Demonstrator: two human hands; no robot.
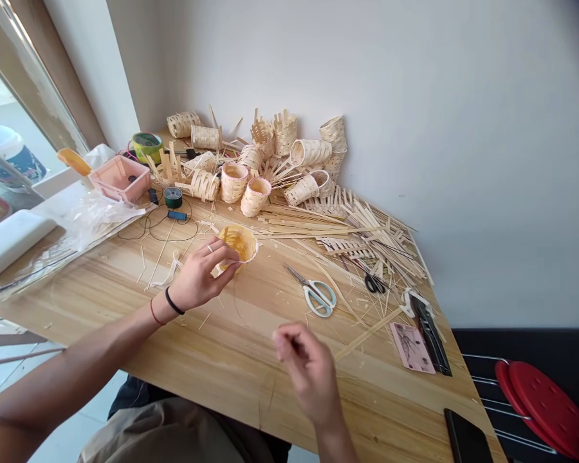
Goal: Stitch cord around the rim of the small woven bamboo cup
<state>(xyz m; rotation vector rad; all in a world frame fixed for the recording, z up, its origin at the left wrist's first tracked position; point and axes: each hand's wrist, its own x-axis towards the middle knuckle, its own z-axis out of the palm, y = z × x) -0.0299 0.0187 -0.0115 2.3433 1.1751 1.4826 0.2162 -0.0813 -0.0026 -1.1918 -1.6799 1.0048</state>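
Observation:
My left hand (205, 270) pinches the near rim of a small woven basket (245, 243), whose opening tilts toward me over the table. A thin dark thread (235, 299) hangs below that rim. To the right and nearer to me, my right hand (309, 370) is raised above the tabletop with its fingers closed and slightly blurred. Whatever its fingertips hold, if anything, is too small to make out. Between the hands and farther off lie light-blue-handled scissors (320, 298), with their blades pointing away to the left.
Several woven baskets (234, 182) and loose wooden strips (313, 225) crowd the back. A pink bin (120, 179), a thread spool (172, 197) and plastic wrap (84, 222) sit left. Small black scissors (375, 283), a pink card (412, 347) and a black phone (468, 437) lie right.

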